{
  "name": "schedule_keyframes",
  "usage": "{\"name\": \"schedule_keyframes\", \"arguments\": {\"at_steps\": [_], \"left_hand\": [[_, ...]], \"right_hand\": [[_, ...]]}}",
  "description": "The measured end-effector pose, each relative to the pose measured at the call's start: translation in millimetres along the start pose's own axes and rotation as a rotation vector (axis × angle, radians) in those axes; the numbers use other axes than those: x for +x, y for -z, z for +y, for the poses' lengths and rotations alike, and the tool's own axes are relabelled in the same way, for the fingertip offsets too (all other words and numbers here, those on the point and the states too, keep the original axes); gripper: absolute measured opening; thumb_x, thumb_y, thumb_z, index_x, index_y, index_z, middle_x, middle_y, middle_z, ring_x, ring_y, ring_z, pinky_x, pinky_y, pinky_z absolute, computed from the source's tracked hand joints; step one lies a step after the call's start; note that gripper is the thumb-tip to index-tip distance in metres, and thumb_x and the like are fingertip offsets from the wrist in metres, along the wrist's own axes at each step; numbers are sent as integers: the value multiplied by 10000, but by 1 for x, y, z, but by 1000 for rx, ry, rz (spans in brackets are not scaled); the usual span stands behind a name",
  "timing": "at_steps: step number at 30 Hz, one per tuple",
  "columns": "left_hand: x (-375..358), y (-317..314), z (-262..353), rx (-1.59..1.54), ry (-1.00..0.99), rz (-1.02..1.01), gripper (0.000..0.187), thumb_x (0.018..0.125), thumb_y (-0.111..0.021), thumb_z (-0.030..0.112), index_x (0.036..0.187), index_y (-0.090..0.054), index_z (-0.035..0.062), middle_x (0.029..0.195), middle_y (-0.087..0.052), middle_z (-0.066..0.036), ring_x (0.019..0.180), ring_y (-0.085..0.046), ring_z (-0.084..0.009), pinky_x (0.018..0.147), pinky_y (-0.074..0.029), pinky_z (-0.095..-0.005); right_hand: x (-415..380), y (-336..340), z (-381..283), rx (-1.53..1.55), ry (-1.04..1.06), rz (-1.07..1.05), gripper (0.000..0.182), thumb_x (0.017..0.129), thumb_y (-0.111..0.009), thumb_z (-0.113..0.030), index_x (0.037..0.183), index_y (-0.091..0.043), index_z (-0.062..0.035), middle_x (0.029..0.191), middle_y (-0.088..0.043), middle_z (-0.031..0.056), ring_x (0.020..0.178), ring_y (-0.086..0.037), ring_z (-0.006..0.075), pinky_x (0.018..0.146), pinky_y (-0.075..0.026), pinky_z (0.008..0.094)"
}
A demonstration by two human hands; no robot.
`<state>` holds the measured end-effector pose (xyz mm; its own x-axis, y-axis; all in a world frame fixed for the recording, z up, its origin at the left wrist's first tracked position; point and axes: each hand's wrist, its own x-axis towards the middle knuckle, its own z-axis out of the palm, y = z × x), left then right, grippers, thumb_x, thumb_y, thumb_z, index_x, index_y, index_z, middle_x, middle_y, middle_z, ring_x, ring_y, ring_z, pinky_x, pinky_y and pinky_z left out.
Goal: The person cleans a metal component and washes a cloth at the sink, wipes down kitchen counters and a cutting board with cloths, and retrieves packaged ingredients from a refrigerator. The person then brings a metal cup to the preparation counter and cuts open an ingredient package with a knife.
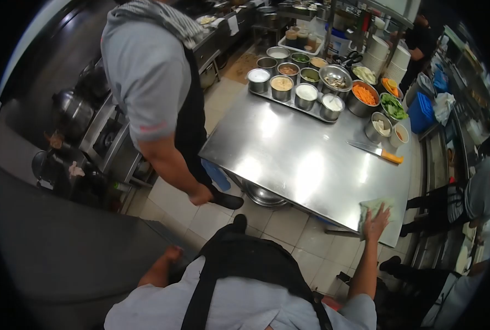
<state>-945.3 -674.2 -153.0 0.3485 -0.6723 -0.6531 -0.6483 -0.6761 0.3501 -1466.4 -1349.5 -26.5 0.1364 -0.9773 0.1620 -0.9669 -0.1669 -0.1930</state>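
Wiping, apparently: right hand point(376, 224), fingers spread, on pale-green cloth point(368, 205), flat steel surface point(267, 148); left hand point(173, 253), fingers unclear. Next stroke should skirt orange-handled steel knife point(376, 150), 12 o'clock of right hand.

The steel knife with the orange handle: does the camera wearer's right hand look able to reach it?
Probably yes: the right hand is on a pale green cloth, and beyond that only bare steel tabletop leads to the knife; it may need to leave the cloth.
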Motion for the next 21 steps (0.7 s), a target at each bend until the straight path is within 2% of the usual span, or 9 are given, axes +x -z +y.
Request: {"name": "schedule_keyframes", "arguments": {"at_steps": [3,5,6,8,9,10,12,16,21], "left_hand": [[11,2,-4,-168,124,-169,420,950,-407,401,785,-639,91,667,-630,-81,513,-595,-204,526,-485,-365],[26,17,5,-693,549,-107,352,939,-456,339,768,-624,82,635,-611,-73,554,-606,-179,515,-477,-339],[39,29,9,-692,542,-109,352,939,-456,339,768,-624,82,635,-611,-73,554,-606,-179,515,-477,-339],[72,58,22,-1070,418,201,255,893,-575,321,839,-624,77,730,-640,-48,655,-614,-156,542,-483,-309],[97,84,31,-898,354,195,225,849,-643,291,908,-619,74,777,-642,-36,690,-605,-154,581,-490,-300],[121,110,39,-724,289,188,273,805,-711,260,976,-615,71,825,-643,-24,724,-596,-152,619,-497,-292],[181,129,43,-843,107,332,554,713,-804,225,1169,-539,57,988,-623,-61,837,-588,-168,727,-507,-301],[277,173,73,-754,-121,571,797,665,-837,180,1311,-403,10,1183,-544,-155,993,-587,-245,840,-503,-341],[300,248,118,-511,-195,378,662,694,-810,177,1260,-506,16,1107,-615,-182,1004,-608,-308,843,-497,-371]], "right_hand": [[-12,-4,-65,8,149,-29,703,895,-567,-402,1467,-299,-94,1502,-217,269,1394,-203,431,1123,-167,553],[-18,7,-124,77,237,-103,702,885,-583,-390,1457,-315,-83,1492,-232,279,1393,-209,427,1133,-159,530],[-17,6,-151,100,271,-129,699,878,-594,-387,1445,-333,-73,1483,-245,286,1391,-213,429,1139,-158,516],[-13,-1,-206,150,332,-144,702,870,-598,-406,1430,-354,-60,1477,-254,293,1388,-215,436,1139,-158,516],[-8,-4,-235,171,358,-156,705,870,-593,-419,1427,-358,-56,1475,-256,295,1387,-216,438,1138,-157,518],[-2,-10,-264,172,374,-160,706,872,-586,-432,1424,-361,-55,1476,-255,295,1386,-217,440,1136,-158,521],[17,-29,-321,187,400,-160,711,877,-566,-461,1423,-362,-54,1474,-261,297,1386,-217,443,1133,-157,528],[57,-81,-451,258,483,-72,735,870,-565,-508,1423,-371,-63,1468,-277,298,1380,-233,445,1128,-158,534],[55,-103,-616,235,570,-176,714,904,-486,-523,1456,-326,-100,1518,-217,239,1415,-177,392,1148,-124,506]]}}
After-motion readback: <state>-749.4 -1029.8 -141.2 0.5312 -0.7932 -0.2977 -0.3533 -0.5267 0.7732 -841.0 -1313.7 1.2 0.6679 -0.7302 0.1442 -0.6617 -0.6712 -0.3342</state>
